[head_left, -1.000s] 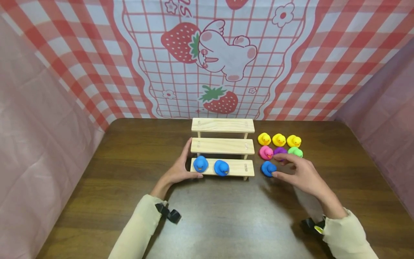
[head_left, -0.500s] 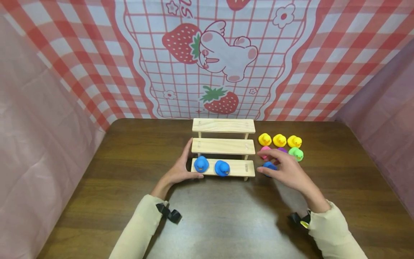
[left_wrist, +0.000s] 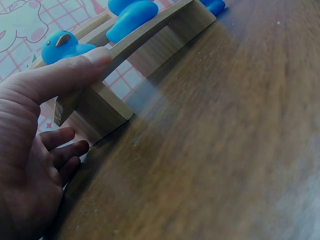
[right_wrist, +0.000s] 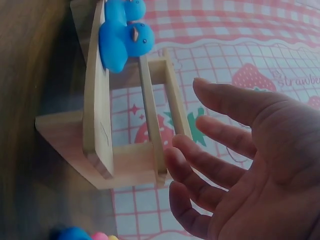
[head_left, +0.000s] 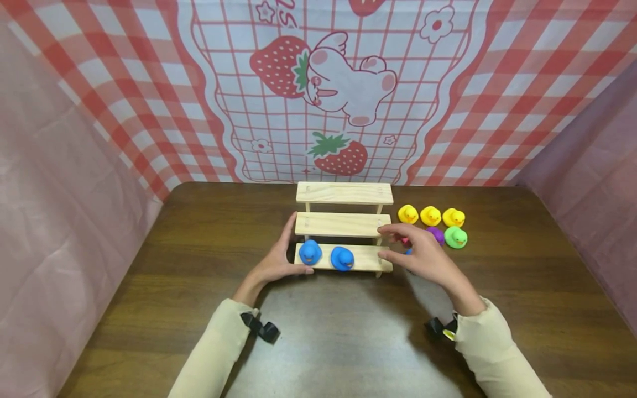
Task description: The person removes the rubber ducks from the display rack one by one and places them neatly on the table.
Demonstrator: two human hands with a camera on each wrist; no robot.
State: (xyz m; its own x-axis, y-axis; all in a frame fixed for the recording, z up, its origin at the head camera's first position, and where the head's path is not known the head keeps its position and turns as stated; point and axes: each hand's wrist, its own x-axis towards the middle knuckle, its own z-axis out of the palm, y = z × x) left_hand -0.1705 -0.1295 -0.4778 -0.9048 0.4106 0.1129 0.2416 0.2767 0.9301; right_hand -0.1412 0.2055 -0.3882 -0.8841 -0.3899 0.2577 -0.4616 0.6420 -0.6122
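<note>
A three-step wooden stand (head_left: 343,224) sits on the table. Two blue rubber ducks (head_left: 310,252) rest on its lowest step, at the left end and the middle. My left hand (head_left: 273,262) holds the stand's left end, its thumb (left_wrist: 75,75) pressing the front edge of that step. Fingers spread and holding nothing, my right hand (head_left: 423,254) hovers by the stand's right end. Behind it, mostly hidden in the head view, are another blue rubber duck (right_wrist: 74,234) and a pink duck (head_left: 405,241), both on the table.
Right of the stand, yellow ducks (head_left: 431,216) form a back row on the brown table (head_left: 323,331). A purple duck (head_left: 436,235) and a green duck (head_left: 455,237) sit in front of them. Behind the table hangs a checkered strawberry cloth (head_left: 338,157).
My right hand has moved left from beside the third blue duck to the stand's right end, without taking the duck. My left hand keeps its place on the stand.
</note>
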